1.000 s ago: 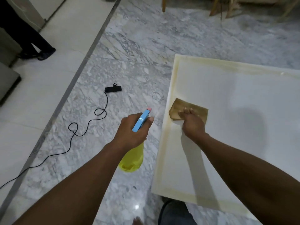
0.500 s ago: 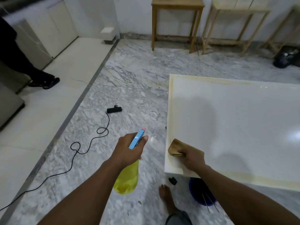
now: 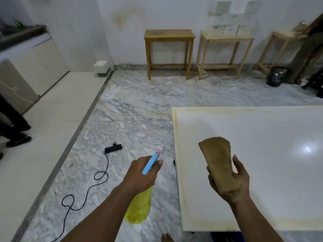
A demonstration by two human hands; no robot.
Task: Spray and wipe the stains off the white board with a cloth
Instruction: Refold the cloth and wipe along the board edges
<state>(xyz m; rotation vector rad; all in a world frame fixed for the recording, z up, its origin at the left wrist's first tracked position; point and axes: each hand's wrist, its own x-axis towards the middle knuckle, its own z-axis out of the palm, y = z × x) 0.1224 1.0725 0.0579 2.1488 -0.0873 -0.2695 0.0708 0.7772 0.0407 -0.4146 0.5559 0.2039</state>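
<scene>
The white board point(image 3: 262, 172) lies flat at the right, raised off the floor, with yellowish stains along its far, left and near edges. My right hand point(image 3: 230, 182) is lifted above the board's left part, palm up, holding a folded brown cloth point(image 3: 218, 161) clear of the surface. My left hand point(image 3: 141, 173) is left of the board's edge, gripping a yellow spray bottle point(image 3: 139, 206) with a blue trigger head and pink nozzle that points forward and up.
A black adapter with a looping cable point(image 3: 113, 147) lies on the marble floor at left. Three wooden stools point(image 3: 168, 53) stand against the far wall, beside a dark bin point(image 3: 277, 76). A person's legs point(image 3: 12, 126) are at the far left. A blue bucket point(image 3: 227, 237) sits under the board.
My right hand has lifted the cloth off the board's left edge and turned palm up. My view has tilted upward, showing more of the room. The bottle stays in my left hand.
</scene>
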